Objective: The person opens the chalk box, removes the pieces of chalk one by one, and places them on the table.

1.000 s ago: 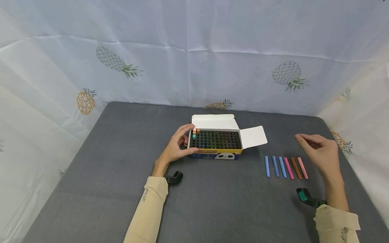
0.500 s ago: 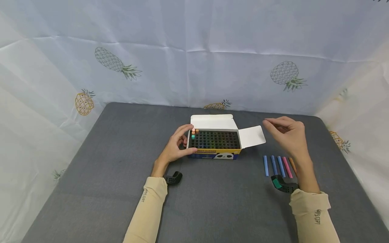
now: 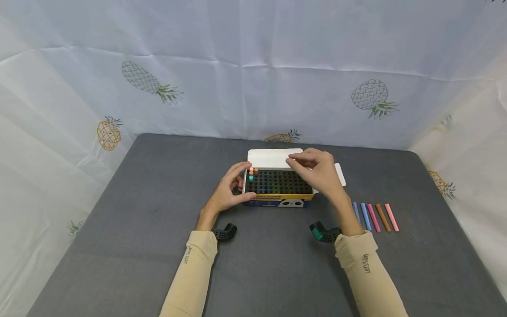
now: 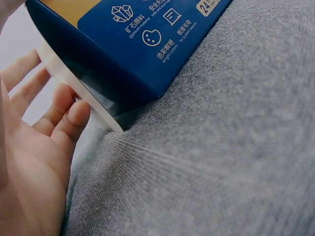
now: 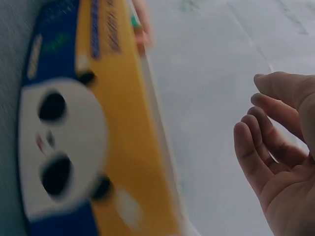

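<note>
Left hand: the left hand (image 3: 226, 192) is laid against the left end of the chalk box (image 3: 279, 188), the thumb along the front lower corner and the fingers (image 4: 64, 110) lightly bent against the end wall, so the box is steadied rather than squeezed.
Right hand: the right hand (image 3: 317, 171) is held over the right half of the tray, fingers loosely bent and brought together; nothing is seen in it in the right wrist view, though a small piece pinched at the tips cannot be ruled out.
Box: an open cardboard carton with a panda face (image 5: 59, 147) on its yellow and blue front is set near the middle of the grey table (image 3: 138, 211), its white lid flap (image 3: 269, 157) folded back.
Tray: a dark grid of round holes (image 3: 279, 182) is fitted inside; three chalk ends (image 3: 252, 171) stand up at its far left corner.
Loose sticks: coloured chalk sticks (image 3: 375, 217) are laid side by side on the table, right of the box and well apart from it.
Handling: the chalk is judged light, stiff and brittle, dusty rather than slippery; it is best pinched near mid-length and lowered straight. The carton is judged light and easily pushed, best held at its end walls.
</note>
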`<state>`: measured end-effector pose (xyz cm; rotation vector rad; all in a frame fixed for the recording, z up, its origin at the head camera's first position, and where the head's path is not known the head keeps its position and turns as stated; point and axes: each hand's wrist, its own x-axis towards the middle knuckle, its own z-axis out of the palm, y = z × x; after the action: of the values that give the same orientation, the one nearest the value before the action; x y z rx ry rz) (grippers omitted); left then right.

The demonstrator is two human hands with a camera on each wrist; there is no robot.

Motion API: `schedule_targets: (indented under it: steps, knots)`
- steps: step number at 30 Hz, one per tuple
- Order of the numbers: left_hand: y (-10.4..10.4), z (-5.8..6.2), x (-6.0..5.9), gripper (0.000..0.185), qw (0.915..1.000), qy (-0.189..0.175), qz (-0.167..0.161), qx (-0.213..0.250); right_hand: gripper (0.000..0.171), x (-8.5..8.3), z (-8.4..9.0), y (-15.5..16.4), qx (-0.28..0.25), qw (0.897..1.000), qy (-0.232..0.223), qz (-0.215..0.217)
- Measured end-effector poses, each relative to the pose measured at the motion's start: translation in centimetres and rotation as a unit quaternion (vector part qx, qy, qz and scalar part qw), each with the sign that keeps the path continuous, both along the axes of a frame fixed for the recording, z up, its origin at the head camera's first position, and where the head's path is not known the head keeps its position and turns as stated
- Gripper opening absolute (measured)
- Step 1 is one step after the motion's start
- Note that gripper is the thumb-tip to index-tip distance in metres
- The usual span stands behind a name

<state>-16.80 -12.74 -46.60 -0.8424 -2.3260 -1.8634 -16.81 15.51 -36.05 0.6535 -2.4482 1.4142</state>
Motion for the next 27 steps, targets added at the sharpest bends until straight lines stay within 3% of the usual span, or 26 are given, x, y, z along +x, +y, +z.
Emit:
schedule_targets:
  steps: [8,16,27]
  knots:
    - [-0.2,-0.1,-0.1,0.078,0.9999,0.008,-0.007,0.005,0.021,-0.6,-1.9,-4.3,0.046,0.998,-0.005,0.046]
    - [0.0,0.0,0.0,0.079,0.9999,0.008,-0.010,0.007,0.022,-0.8,-2.8,-6.4,0.057,0.996,-0.027,0.064]
    - [0.3,0.6,0.6,0.080,1.0000,0.001,0.001,0.002,0.020,-1.1,-3.7,-7.4,0.068,0.997,-0.038,0.025]
